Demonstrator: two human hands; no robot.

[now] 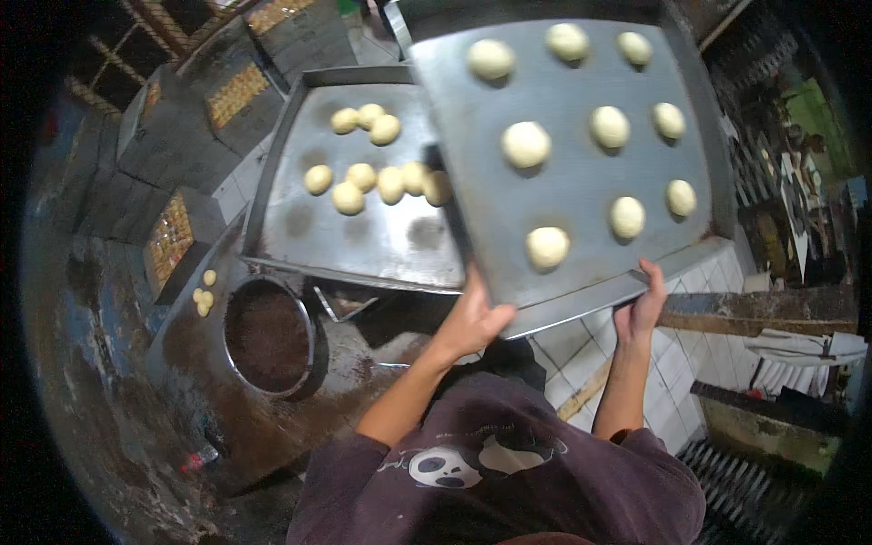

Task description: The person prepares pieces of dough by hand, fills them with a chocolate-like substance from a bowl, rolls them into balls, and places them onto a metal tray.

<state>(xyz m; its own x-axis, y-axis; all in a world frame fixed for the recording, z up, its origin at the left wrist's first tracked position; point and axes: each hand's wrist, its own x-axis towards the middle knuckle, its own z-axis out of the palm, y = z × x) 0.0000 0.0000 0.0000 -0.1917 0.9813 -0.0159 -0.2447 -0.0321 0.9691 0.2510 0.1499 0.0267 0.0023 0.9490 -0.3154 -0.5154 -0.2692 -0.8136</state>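
Note:
A metal baking tray [581, 163] with rows of pale dough balls [526, 144] is tilted up at the upper right, held in both hands. My left hand [472, 318] grips its near left corner with the thumb on the rim, and my right hand [639, 309] grips the near edge farther right. Behind and to the left, partly hidden by the held tray, a second metal tray [300, 241] carries clustered, slightly yellower dough balls [348, 198].
At left, a dark round pan [268, 336] and small dough balls [207, 299] sit on a stained worktop [191, 363]. Boxes [177, 245], some showing packed items, line the back left. A tiled floor [690, 363] lies below, with metal racks [727, 490] and a wooden beam [708, 309] at right.

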